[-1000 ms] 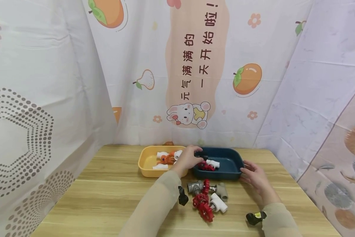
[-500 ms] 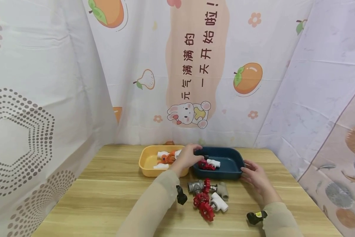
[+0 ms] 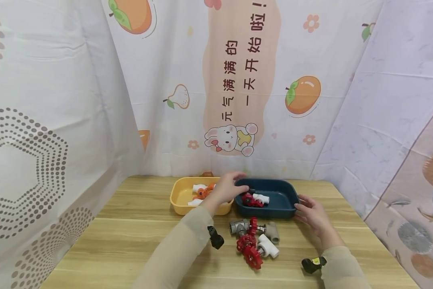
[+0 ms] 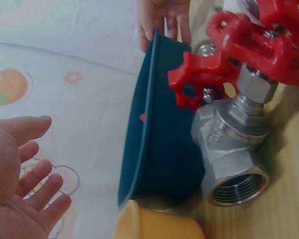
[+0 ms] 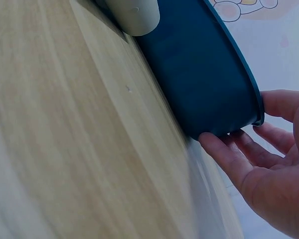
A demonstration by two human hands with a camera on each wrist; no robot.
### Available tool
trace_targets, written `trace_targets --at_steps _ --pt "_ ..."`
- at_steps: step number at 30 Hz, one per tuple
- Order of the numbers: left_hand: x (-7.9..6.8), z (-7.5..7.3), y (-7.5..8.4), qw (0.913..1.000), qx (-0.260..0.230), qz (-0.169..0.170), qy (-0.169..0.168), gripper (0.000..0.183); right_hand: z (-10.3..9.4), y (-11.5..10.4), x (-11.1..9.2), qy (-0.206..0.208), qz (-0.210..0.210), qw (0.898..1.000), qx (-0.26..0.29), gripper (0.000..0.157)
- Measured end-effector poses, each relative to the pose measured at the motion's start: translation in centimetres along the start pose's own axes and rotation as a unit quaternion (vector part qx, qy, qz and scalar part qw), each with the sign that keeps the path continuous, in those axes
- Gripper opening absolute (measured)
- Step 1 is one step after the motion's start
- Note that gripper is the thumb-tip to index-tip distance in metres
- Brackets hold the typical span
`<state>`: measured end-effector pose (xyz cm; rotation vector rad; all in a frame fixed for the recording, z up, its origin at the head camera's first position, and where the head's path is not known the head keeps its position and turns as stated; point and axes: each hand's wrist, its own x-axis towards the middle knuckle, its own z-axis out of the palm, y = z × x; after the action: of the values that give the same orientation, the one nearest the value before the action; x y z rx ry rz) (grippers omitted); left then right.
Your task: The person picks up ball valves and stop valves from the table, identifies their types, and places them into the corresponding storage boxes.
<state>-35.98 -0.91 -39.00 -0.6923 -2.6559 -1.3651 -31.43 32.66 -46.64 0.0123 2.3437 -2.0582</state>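
Observation:
My left hand is over the gap between the two bins, with its fingers spread loosely and nothing in them. In the left wrist view the same hand is apart from the dark blue bin. My right hand holds the right end of that bin, fingers and thumb around its corner near the rim. Inside the blue bin lie red-handwheel valves and a white pipe piece. In front of it are several stop valves: a silver one, a grey one and a white one.
A yellow bin stands left of the blue one, holding white fittings and orange-handled parts. Red handwheels point toward the front of the wooden table. A printed curtain hangs right behind the bins.
My left hand has risen slightly, and its forearm has shifted to the left. My right hand stays at the bin's end; bins and valves stay put.

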Motion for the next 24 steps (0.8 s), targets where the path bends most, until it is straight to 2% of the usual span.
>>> trace_targets --at_steps 10,16,24 --pt "-1.1 -1.3 1.6 0.9994 -0.011 0.032 0.003 0.043 0.0 0.0 0.0 -0.001 -0.004 1.000 0.006 0.064" --pt "-1.9 -1.8 1.8 0.9982 -0.017 0.058 0.004 0.044 0.1 -0.1 0.0 -0.001 -0.003 1.000 0.007 0.064" --pt "-3.4 -2.2 2.1 0.9980 -0.019 0.060 -0.001 0.046 0.1 -0.4 -0.2 -0.004 0.003 1.000 -0.005 0.065"
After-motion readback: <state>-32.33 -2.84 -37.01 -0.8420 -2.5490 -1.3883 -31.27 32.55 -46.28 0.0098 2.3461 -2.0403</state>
